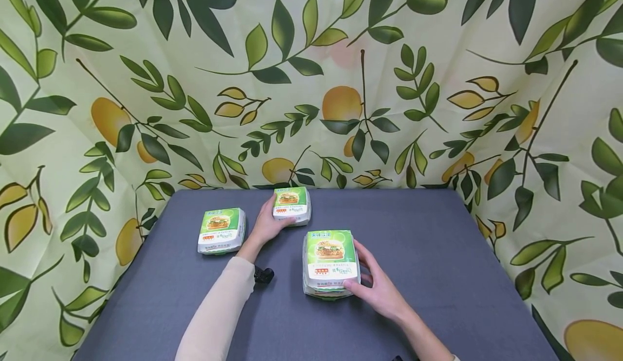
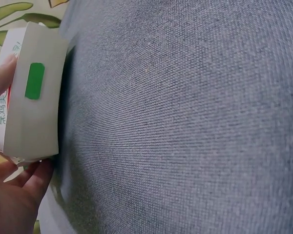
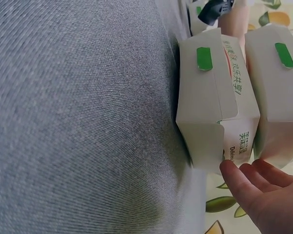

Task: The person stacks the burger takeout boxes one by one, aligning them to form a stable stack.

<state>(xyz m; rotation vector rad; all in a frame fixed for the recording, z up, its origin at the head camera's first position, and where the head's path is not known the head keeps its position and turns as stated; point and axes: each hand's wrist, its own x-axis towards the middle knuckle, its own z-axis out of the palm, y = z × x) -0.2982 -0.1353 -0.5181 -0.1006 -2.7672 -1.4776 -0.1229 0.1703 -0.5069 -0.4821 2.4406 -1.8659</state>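
Observation:
Three stands of green-and-white burger boxes show in the head view. At the far middle, my left hand (image 1: pixel 265 223) holds a single burger box (image 1: pixel 291 205), thumb on its front edge and fingers along its left side. The left wrist view shows that box's side with a green sticker (image 2: pixel 35 81). Nearer, my right hand (image 1: pixel 377 282) grips a stack of two at its right side, thumb at the front edge of the upper box (image 1: pixel 331 255). In the right wrist view, fingertips touch near the seam above the lower box (image 3: pixel 205 92).
Another burger box (image 1: pixel 221 231) sits on the left of the grey cloth-covered table (image 1: pixel 413 226). Leaf-and-fruit patterned cloth (image 1: pixel 302 91) hangs behind and at both sides. A black wrist strap piece (image 1: pixel 264 275) sits by the left cuff.

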